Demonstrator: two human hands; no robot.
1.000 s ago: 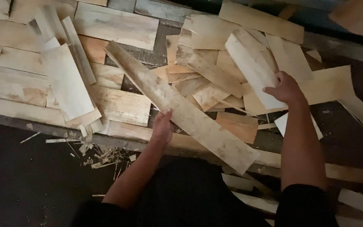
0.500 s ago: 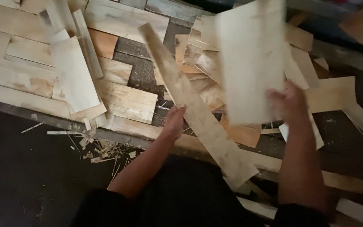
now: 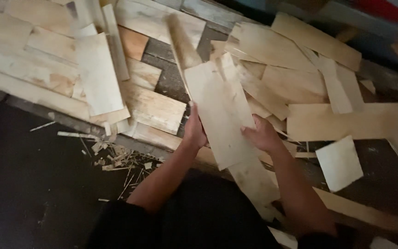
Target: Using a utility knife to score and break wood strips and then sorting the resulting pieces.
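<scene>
Board (image 3: 222, 115): a pale, flat rectangular piece of thin wood, now held between our two hands above the heap. Half a second ago it stood raised on edge in the right hand alone, high over the pile; we have since brought it down and turned it flat, its face toward the camera. The left hand (image 3: 193, 129) has left the long plank (image 3: 183, 44), on which it rested a moment ago, and now closes on the board's left edge. The right hand (image 3: 262, 134) grips the right edge, fingers curled under and thumb on top. Both hands are thus closed on the one board, which hangs clear of the pieces beneath it. The long plank still lies slanted below the board; its upper end shows beyond the board's top edge, somewhat blurred. Around it lies the pile (image 3: 300, 83) of overlapping offcuts, and a small square piece (image 3: 339, 162) rests apart at the right on the dark floor (image 3: 28, 184). Splinters (image 3: 116, 159) are scattered to the left of the left forearm. We judge that one board has been singled out from the pile and is under two-handed control.
</scene>
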